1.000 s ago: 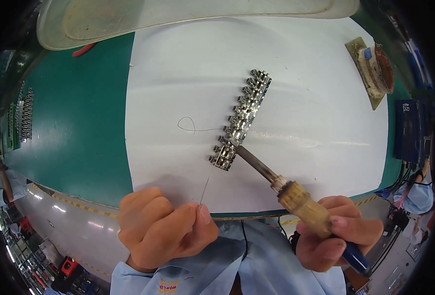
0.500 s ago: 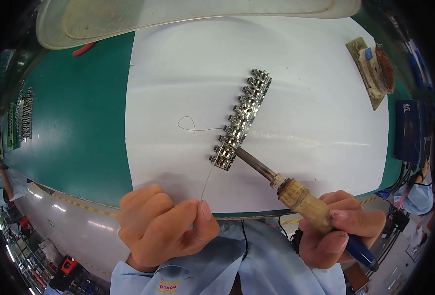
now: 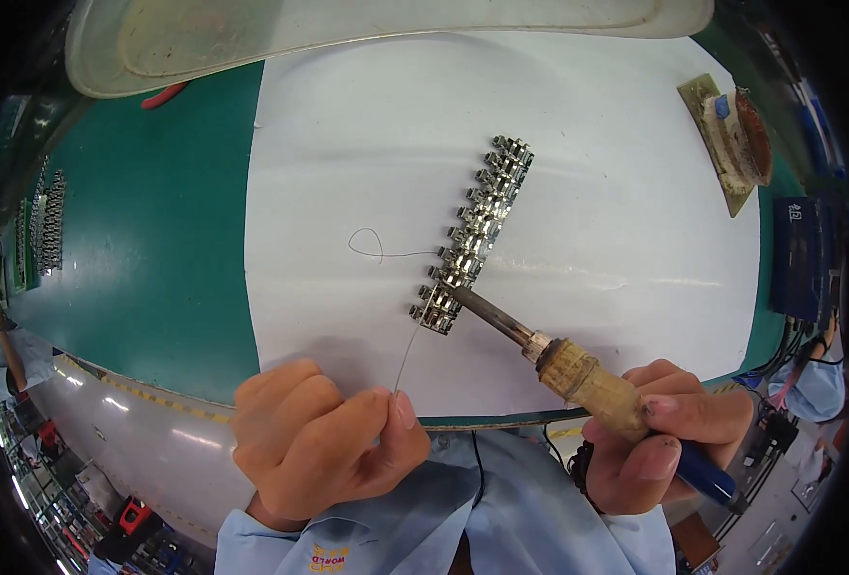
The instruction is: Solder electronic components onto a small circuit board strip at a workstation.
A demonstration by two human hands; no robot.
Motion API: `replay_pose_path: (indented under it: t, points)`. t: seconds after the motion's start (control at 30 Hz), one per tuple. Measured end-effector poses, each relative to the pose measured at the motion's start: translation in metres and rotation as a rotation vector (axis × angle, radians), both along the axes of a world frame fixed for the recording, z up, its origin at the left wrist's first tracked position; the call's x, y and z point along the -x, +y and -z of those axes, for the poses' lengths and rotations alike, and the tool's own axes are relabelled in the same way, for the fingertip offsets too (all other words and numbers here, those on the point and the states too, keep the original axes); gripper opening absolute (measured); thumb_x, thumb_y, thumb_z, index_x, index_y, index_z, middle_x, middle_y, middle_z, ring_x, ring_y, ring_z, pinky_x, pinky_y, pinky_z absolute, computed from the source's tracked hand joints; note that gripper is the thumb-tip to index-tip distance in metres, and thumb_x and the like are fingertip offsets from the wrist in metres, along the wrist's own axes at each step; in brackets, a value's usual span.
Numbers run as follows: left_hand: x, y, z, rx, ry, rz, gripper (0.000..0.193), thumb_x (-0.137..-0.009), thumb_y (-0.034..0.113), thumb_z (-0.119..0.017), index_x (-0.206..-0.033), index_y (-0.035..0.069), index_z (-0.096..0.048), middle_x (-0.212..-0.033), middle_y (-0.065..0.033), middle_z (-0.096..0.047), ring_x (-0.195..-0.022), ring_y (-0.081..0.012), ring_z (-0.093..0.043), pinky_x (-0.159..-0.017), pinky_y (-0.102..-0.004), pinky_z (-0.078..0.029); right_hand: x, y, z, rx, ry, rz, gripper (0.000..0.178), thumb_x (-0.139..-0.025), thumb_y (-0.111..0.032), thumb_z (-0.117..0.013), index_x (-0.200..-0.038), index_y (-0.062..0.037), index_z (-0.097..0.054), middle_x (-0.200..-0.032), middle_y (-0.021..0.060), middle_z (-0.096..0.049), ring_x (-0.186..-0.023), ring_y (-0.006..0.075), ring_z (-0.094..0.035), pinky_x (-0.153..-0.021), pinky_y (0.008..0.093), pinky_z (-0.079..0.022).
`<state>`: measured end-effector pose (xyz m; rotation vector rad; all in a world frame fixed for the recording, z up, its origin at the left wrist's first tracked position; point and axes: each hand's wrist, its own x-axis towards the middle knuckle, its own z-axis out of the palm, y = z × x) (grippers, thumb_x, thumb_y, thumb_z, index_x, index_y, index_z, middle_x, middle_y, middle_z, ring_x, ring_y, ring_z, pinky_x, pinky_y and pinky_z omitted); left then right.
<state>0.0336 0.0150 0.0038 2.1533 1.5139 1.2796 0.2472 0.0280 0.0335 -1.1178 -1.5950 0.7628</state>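
At the far left edge, a co-worker's blue sleeve [image 3: 23, 364] shows beside the table, and beyond it several metal-and-green strips [image 3: 48, 225] stand side by side on the green tabletop [image 3: 156, 230]. Farther right, a curved red handle [image 3: 163, 96] pokes out from under a translucent bin [image 3: 386, 21] along the far side, and a white sheet [image 3: 338, 163] covers the middle of the table. Near its close edge is the left hand [image 3: 324, 441], fingers curled, thumb and forefinger pinched together on a thin wire [image 3: 406, 359] that rises from the fingertips to the near end of the connector row [image 3: 477, 230]. A loose looped strand [image 3: 410, 255] lies on the sheet, its tail reaching the row's left side. The row, silvery and slanting away to the right, lies on the sheet ahead of both hands, apart from the fingers of each: just beyond the left pinch, and left of the right hand [image 3: 678, 436]. That hand is closed around the handle of a soldering iron [image 3: 582, 376], whose tip meets the row near its lower end; whether wire and tip touch is too small to tell. Past it sit a stained holder [image 3: 731, 144] and a dark blue box [image 3: 796, 259].
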Motion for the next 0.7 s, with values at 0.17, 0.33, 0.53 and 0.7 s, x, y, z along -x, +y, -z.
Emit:
replay_pose_path:
  t: [0.17, 0.33, 0.53, 0.7]
  points:
    - [0.006, 0.000, 0.004, -0.005, -0.002, -0.004, 0.018, -0.063, 0.001, -0.066, -0.075, 0.006, -0.054, -0.049, 0.0012, -0.036, -0.037, -0.0135, -0.030, -0.036, -0.0250, -0.024, 0.005, 0.003, 0.007, -0.014, 0.010, -0.035, 0.029, -0.090, -0.027, -0.052, -0.091, 0.0006, -0.043, -0.061, 0.0038, -0.051, -0.047, 0.0090, -0.055, -0.049, 0.0223, -0.044]
    - [0.005, 0.003, 0.001, 0.037, 0.027, -0.014, 0.017, -0.063, 0.000, -0.066, -0.074, 0.006, -0.054, -0.049, 0.0011, -0.036, -0.037, -0.0134, -0.029, -0.036, -0.0249, -0.022, 0.005, 0.004, 0.005, -0.012, 0.001, -0.057, 0.029, -0.090, -0.027, -0.052, -0.091, 0.0003, -0.044, -0.066, 0.0032, -0.049, -0.047, 0.0092, -0.055, -0.048, 0.0227, -0.043]
    - [-0.002, 0.005, 0.005, 0.044, 0.047, -0.019, 0.017, -0.063, -0.001, -0.066, -0.074, 0.006, -0.054, -0.049, 0.0012, -0.035, -0.037, -0.0132, -0.028, -0.036, -0.0251, -0.020, 0.000, 0.005, 0.007, 0.014, 0.022, -0.045, 0.029, -0.090, -0.028, -0.052, -0.090, -0.0004, -0.043, -0.068, 0.0036, -0.048, -0.047, 0.0100, -0.055, -0.048, 0.0228, -0.043]
    - [-0.006, 0.005, 0.002, 0.004, -0.005, -0.011, 0.016, -0.064, -0.001, -0.065, -0.073, 0.006, -0.053, -0.049, 0.0012, -0.034, -0.037, -0.0134, -0.027, -0.036, -0.0251, -0.020, -0.005, 0.000, 0.007, -0.023, 0.083, 0.040, 0.029, -0.089, -0.028, -0.054, -0.087, -0.0014, -0.042, -0.065, 0.0044, -0.048, -0.048, 0.0122, -0.055, -0.050, 0.0235, -0.044]
